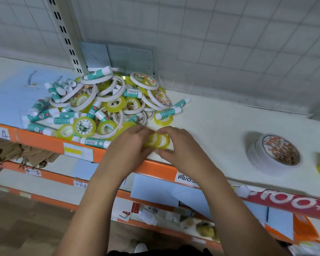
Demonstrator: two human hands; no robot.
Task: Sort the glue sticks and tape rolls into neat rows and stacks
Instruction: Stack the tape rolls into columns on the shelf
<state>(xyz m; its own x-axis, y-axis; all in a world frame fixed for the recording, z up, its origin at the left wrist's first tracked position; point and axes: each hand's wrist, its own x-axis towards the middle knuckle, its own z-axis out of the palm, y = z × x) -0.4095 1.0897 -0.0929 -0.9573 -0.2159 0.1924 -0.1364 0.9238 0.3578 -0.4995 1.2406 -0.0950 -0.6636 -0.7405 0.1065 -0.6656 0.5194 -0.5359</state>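
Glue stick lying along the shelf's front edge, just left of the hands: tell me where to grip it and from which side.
I'd pinch the glue stick across its teal middle, from above and the front. It lies flat along the orange rail; tape rolls crowd its far side, and the left hand, holding small yellow rolls with the right hand, blocks its right end.

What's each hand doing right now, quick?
Left hand: closed, holding the small yellow tape rolls from their left side.
Right hand: closed, holding the same rolls from their right side.
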